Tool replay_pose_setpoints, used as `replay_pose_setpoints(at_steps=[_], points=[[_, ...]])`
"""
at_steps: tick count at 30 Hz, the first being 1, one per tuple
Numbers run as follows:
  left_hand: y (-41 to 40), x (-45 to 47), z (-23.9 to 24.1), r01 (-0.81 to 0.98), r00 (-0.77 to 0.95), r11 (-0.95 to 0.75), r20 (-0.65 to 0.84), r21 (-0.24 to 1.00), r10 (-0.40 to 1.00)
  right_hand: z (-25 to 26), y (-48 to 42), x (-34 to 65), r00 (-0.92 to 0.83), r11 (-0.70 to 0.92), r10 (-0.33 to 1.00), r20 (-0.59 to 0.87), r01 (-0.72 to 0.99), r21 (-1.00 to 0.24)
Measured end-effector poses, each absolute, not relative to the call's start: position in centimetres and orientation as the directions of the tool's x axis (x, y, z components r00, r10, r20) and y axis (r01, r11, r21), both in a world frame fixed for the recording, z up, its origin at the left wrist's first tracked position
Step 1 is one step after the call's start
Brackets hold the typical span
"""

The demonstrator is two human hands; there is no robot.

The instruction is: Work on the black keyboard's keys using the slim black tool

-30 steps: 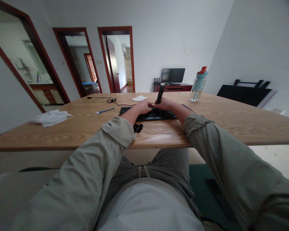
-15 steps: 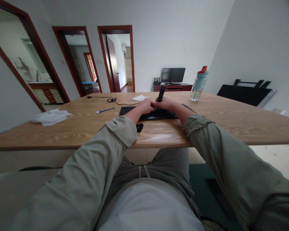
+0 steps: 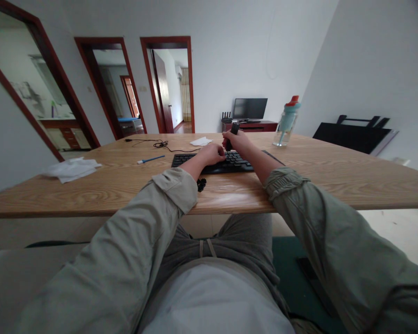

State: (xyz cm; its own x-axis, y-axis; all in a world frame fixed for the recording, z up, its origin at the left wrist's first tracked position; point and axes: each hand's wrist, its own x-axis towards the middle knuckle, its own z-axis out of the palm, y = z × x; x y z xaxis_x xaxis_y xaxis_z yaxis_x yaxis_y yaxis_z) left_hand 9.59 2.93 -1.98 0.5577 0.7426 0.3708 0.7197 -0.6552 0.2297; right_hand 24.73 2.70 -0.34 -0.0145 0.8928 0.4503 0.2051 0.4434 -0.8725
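A black keyboard (image 3: 238, 163) lies on the table before me. My left hand (image 3: 213, 154) rests on its middle with the fingers curled together; whatever they may pinch is too small to tell. Just above the keys, my right hand (image 3: 237, 140) is wrapped around a thick black stick-shaped tool (image 3: 235, 128), held nearly upright. The tool's kind does not show, and its lower end is near the left fingertips. Small black pieces, which look like loose keycaps (image 3: 201, 184), lie in a pile in front of the keyboard, by my left wrist.
A blue-handled brush (image 3: 151, 159) and a black cable (image 3: 162, 144) are left of the keyboard. White tissues (image 3: 73, 169) lie at the far left, another tissue (image 3: 201, 141) behind the keyboard. A water bottle (image 3: 286, 123) with a red lid stands at the back right.
My right hand has lifted slightly and come apart from the left hand, raising the black tool. More of the keys now show between them. The left hand stays on the keyboard.
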Motion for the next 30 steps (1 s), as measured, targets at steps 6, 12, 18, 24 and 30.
replay_pose_setpoints(at_steps=[6, 12, 18, 24, 30], points=[[2.7, 9.7, -1.5, 0.737, 0.567, -0.645, 0.332, 0.202, 0.753, -0.1, 2.8, 23.4, 0.058, 0.409, 0.906, 0.419, 0.132, -0.903], [3.3, 6.0, 1.4, 0.747, 0.531, -0.614, 0.328, 0.255, 0.781, 0.0, 3.4, 22.9, 0.115, 0.379, 0.917, 0.383, 0.057, -0.924], [5.0, -2.0, 1.3, 0.813, 0.342, -0.464, 0.356, 0.352, 0.87, -0.1, 3.5, 22.8, 0.136, 0.381, 0.919, 0.371, -0.058, -0.923], [5.1, -3.0, 0.3, 0.799, 0.341, -0.454, 0.325, 0.394, 0.882, -0.8, 3.1, 23.1, 0.099, 0.378, 0.924, 0.369, -0.102, -0.92], [5.4, -2.2, 0.2, 0.816, 0.361, -0.463, 0.32, 0.346, 0.876, -1.9, 3.1, 22.6, 0.098, 0.277, 0.957, 0.273, -0.037, -0.96]])
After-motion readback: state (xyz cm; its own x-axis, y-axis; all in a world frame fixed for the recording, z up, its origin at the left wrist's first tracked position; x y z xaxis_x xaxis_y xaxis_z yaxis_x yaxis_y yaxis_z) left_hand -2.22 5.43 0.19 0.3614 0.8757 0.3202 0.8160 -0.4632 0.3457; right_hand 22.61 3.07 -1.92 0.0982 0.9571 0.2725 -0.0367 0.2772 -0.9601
